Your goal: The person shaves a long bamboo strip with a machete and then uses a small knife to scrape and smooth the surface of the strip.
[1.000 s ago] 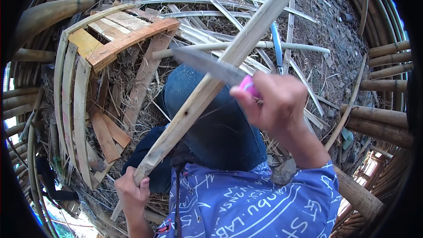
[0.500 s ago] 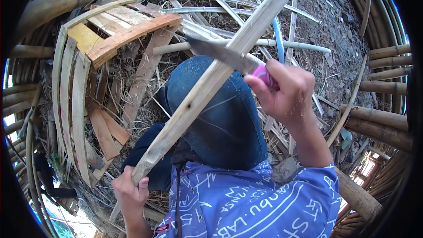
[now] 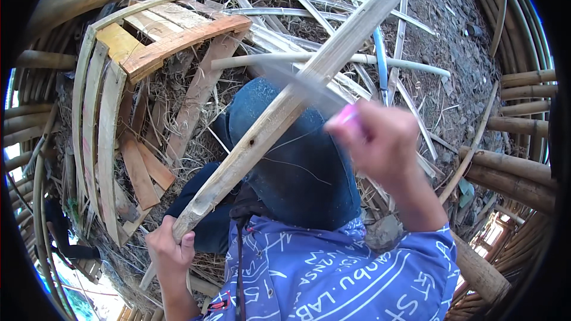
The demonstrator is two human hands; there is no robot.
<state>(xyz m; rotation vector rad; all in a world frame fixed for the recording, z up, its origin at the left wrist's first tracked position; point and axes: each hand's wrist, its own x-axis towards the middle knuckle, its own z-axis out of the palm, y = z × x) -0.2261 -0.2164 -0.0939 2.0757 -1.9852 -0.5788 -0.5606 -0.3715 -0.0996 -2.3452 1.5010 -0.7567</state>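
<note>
Fingers: left hand (image 3: 171, 254) wrapped tight round bamboo strip (image 3: 285, 107) low end | right hand (image 3: 380, 142) clenched on pink-handled knife (image 3: 309, 92), blurred blade against strip

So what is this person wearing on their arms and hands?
Both hands, left and right, are bare: no gloves, rings or watch show. The forearms are bare too. A short blue sleeve with white printed lettering and lines covers the right upper arm.

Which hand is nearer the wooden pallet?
Left. The left hand grips the bamboo strip's lower end, just below the pallet; the right hand, holding a knife, is far right of it.
</note>
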